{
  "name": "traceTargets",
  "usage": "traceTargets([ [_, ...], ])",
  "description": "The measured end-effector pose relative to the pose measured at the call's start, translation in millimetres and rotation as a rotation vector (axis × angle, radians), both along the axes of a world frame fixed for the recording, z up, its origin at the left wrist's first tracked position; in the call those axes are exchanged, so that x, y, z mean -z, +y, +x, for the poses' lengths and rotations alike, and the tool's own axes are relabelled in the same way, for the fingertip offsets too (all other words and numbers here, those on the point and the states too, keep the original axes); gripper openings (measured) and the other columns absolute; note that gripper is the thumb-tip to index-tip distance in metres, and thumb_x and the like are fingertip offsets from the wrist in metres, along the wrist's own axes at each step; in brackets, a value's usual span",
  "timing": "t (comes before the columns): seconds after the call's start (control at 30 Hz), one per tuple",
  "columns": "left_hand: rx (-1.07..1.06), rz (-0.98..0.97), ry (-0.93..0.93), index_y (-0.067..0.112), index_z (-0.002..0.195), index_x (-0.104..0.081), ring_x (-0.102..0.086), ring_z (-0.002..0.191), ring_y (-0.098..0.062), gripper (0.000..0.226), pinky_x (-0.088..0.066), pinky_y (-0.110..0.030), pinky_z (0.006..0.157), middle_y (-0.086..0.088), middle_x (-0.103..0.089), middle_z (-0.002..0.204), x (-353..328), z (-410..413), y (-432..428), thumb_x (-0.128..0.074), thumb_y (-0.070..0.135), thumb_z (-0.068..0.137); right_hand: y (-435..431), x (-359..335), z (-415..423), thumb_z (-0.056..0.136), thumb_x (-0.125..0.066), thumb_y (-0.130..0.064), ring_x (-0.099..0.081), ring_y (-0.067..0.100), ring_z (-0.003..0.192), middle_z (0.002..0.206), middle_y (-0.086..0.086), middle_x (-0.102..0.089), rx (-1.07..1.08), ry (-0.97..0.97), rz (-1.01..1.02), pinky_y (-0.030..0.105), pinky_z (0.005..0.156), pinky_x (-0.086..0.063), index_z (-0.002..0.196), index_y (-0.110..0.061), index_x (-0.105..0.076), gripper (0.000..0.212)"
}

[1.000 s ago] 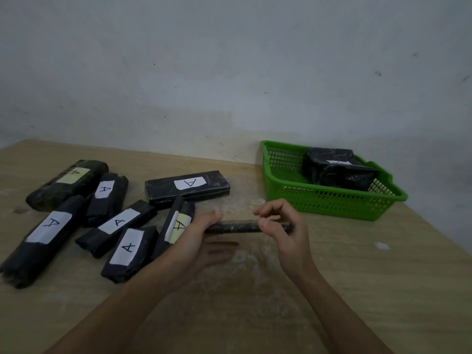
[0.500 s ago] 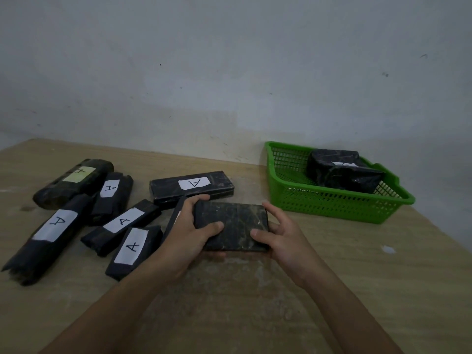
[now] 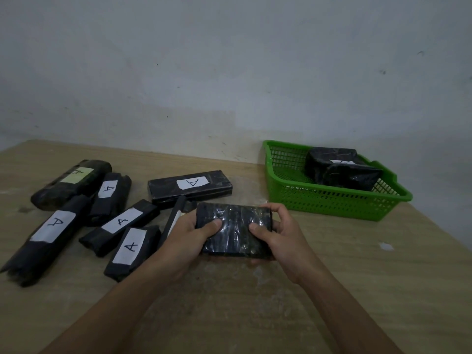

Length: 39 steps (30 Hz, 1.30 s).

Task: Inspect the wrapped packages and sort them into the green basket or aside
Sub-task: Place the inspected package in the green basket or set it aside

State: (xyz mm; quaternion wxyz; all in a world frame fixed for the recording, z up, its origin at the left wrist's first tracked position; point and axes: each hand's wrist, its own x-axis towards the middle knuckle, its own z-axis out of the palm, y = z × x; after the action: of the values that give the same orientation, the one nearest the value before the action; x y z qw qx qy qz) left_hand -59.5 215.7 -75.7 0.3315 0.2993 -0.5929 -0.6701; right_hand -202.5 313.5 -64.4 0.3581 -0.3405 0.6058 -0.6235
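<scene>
Two hands grip one wrapped package just above the wooden tabletop, in front of the person. The package is a flat rectangular block in glossy black film, creased and catching light in streaks. Its long axis runs left to right and its broad face tilts up toward the camera. The left hand clasps the left end, thumb pressed on the top face and fingers underneath. The right hand clasps the right end, thumb on the face and fingers curled over the far edge.

Seven more black-wrapped packages lie on the tabletop to the left, most with a white paper label marked "A". One is a long flat box lying crosswise. Another is a rounded roll with a yellowish label. The rest are soft, crumpled bundles angled toward the far right.

The green basket, rectangular plastic mesh with a flared rim, sits at the far right, apart from the hands. Dark wrapped bundles rest inside it.
</scene>
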Motion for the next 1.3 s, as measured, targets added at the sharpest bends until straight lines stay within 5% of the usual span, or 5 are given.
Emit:
traceTargets([
  [0.3, -0.042, -0.195, -0.029, 0.024, 0.096, -0.058, -0.067, 0.081, 0.001, 0.018, -0.053, -0.015, 0.069, 0.008, -0.069, 0.093, 5.9, -5.3, 7.7, -0.062, 0.01, 0.087, -4.9, 16.8, 7.5, 0.072, -0.081, -0.02, -0.066, 0.002, 0.081, 0.091, -0.009, -0.068, 0.226, 0.348, -0.026, 0.023, 0.074, -0.054, 0.093, -0.029, -0.054, 0.036],
  [0.53, -0.079, -0.236, -0.014, 0.027, 0.092, -0.059, -0.065, 0.078, 0.006, 0.018, -0.05, -0.011, 0.067, 0.013, -0.069, 0.088, 1.8, -4.0, 7.5, -0.062, 0.01, 0.087, -7.5, 11.1, -3.0, 0.091, -0.059, -0.009, -0.063, 0.014, 0.094, 0.101, -0.002, -0.066, 0.032, 0.293, -0.048, 0.032, 0.086, -0.052, 0.099, -0.029, -0.051, 0.022],
  [0.7, -0.131, -0.329, -0.048, 0.02, 0.102, -0.061, -0.066, 0.096, -0.012, 0.019, -0.053, -0.035, 0.087, 0.002, -0.07, 0.101, -1.8, -0.7, 7.6, -0.065, 0.014, 0.085, -2.9, 0.6, -7.3, 0.092, -0.055, -0.003, -0.065, 0.017, 0.088, 0.096, 0.006, -0.068, -0.005, 0.252, -0.099, 0.037, 0.076, -0.057, 0.1, -0.024, -0.055, 0.023],
  [1.0, -0.16, -0.145, 0.079, 0.006, 0.084, -0.061, -0.062, 0.062, 0.001, 0.021, -0.046, -0.008, 0.05, 0.004, -0.062, 0.07, -14.2, -3.7, 25.2, -0.053, 0.024, 0.091, -8.4, 9.9, 13.1, 0.073, -0.07, -0.028, -0.065, 0.024, 0.091, 0.091, 0.008, -0.068, 0.077, -0.083, -0.096, 0.041, 0.082, -0.052, 0.093, -0.014, -0.062, 0.025],
  [1.3, -0.265, -0.214, 0.018, 0.008, 0.06, -0.044, -0.044, 0.044, 0.0, 0.032, -0.037, -0.01, 0.043, 0.008, -0.045, 0.045, -4.9, -8.0, 28.4, -0.053, 0.011, 0.09, -6.8, 7.0, 27.7, 0.087, -0.061, -0.022, -0.055, 0.009, 0.069, 0.072, -0.002, -0.056, 0.171, -0.041, -0.042, 0.022, 0.059, -0.042, 0.075, -0.016, -0.054, 0.014],
])
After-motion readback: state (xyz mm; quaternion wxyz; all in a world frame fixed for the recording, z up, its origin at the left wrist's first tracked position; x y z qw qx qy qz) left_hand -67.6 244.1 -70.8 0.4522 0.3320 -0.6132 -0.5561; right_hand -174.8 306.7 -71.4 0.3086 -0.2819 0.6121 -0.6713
